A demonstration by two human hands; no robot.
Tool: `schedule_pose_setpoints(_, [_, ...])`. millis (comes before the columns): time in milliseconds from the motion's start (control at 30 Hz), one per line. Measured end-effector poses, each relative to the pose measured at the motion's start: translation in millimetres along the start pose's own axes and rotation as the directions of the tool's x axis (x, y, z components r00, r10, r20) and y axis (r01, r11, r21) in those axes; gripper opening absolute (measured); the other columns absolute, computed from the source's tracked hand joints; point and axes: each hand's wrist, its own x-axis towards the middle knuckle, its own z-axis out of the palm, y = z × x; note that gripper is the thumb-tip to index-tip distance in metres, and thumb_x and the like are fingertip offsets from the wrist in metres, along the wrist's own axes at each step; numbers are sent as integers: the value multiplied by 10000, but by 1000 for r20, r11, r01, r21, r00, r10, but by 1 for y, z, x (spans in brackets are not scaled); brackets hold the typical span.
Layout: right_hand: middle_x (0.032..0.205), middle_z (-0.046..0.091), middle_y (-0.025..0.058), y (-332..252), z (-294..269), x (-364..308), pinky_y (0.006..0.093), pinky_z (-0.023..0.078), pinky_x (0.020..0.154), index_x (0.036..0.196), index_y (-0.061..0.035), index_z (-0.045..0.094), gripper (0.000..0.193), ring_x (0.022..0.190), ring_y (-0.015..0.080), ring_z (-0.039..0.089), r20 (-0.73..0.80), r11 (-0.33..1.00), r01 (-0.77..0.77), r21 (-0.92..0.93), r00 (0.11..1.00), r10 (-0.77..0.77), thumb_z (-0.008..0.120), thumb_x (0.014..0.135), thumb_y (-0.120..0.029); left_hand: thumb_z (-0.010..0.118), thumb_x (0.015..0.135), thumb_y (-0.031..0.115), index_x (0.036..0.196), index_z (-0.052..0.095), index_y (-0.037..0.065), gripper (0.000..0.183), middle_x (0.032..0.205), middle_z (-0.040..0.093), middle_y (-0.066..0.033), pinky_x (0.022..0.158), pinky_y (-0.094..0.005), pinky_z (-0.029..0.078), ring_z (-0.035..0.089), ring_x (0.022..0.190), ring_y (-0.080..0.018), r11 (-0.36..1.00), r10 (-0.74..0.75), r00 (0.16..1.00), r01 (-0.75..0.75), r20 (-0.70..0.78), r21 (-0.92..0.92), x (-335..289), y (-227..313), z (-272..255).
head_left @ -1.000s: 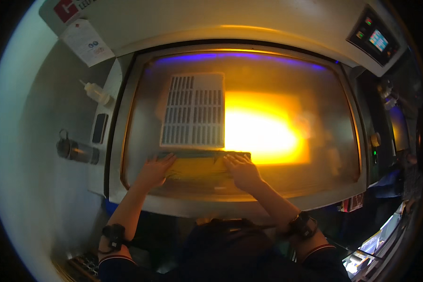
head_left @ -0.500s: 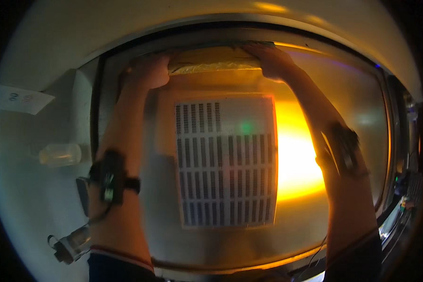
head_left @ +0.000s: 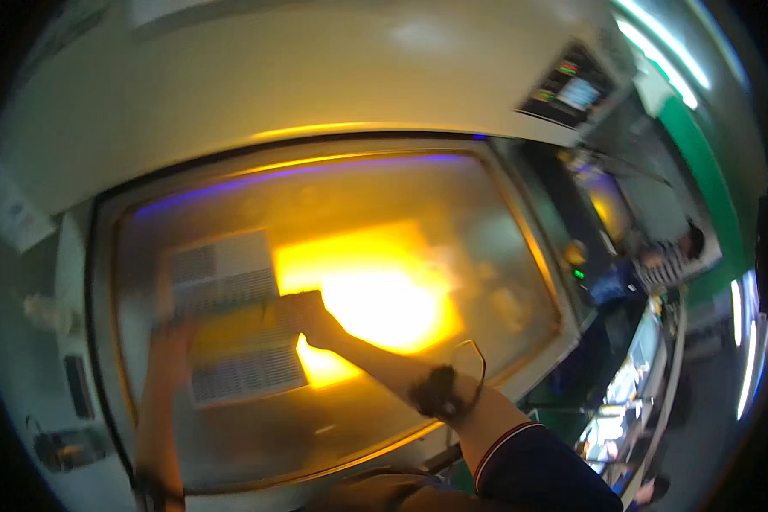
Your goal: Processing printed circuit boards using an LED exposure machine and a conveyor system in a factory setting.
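A long amber bar with a dark upper edge [head_left: 235, 337] lies across the pale panel [head_left: 222, 256], which carries rows of dark rectangular blocks. At the bar's left end is my left hand [head_left: 171, 346], closed on it but smeared by motion. My right hand [head_left: 311, 317] grips the other end, its fingers wrapped over the top. Under the bar the middle of the panel is hidden. Whether the bar touches the panel, I cannot tell.
A dark-edged frame [head_left: 111, 299] surrounds the glowing work surface [head_left: 384, 299]. On the left ledge lies a dark lidded container [head_left: 68, 448]. A control panel [head_left: 567, 85] is at the upper right. Another person in a striped top [head_left: 661, 263] is farther right.
Both hands have drawn the bar from the far edge back over the panel. My view has swung to the right, bringing the room and another person into sight.
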Motion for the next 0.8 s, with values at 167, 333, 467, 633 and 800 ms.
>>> schedule_pose_setpoints(167, [1486, 455, 163, -120, -84, -169, 543, 423, 1060, 1454, -26, 375, 682, 1267, 384, 538, 558, 986, 165, -6, 819, -133, 631, 826, -102, 738, 771, 277, 1380, 527, 141, 659, 1375, 546, -173, 1079, -573, 370, 534, 1233, -399, 735, 457, 889, -391, 21, 554, -208, -22, 104])
schedule_pose_setpoints(333, [1433, 511, 159, -116, -66, -197, 508, 396, 1091, 1427, -25, 428, 552, 1315, 381, 499, 456, 982, 49, -180, 889, 39, 538, 901, -151, 685, 812, 244, 1416, 503, 134, 640, 1408, 517, -186, 1116, -558, 330, 469, 1294, -417, 744, 335, 940, -303, 61, 595, -190, -38, 131])
schedule_pose_setpoints(467, [1401, 539, 143, -113, -70, -231, 498, 437, 1041, 1417, -54, 462, 548, 1262, 376, 537, 435, 981, 43, -191, 899, 46, 552, 885, -154, 689, 778, 216, 1401, 513, 128, 653, 1341, 561, -142, 1127, -565, 324, 504, 1235, -393, 638, 444, 896, -299, -22, 710, -182, -77, 166])
schedule_pose_setpoints(633, [1053, 626, 160, -52, -36, -150, 467, 496, 826, 1019, -62, 615, 238, 967, 357, 603, 143, 1000, 22, -3, 990, -21, 612, 780, -55, 656, 835, 255, 1393, 508, 66, 608, 1213, 638, -126, 958, -500, 457, 636, 938, -285, 691, 636, 766, -516, -87, 506, -81, -146, 144])
schedule_pose_setpoints(800, [1166, 669, 89, 4, -64, 32, 458, 520, 896, 1266, -191, 587, 600, 1108, 338, 613, 541, 986, -64, -153, 830, 137, 570, 729, 76, 729, 805, 210, 1407, 518, 220, 638, 1379, 586, -87, 1083, -488, 405, 569, 1242, -308, 879, 259, 963, -204, -73, 430, 30, -25, 19])
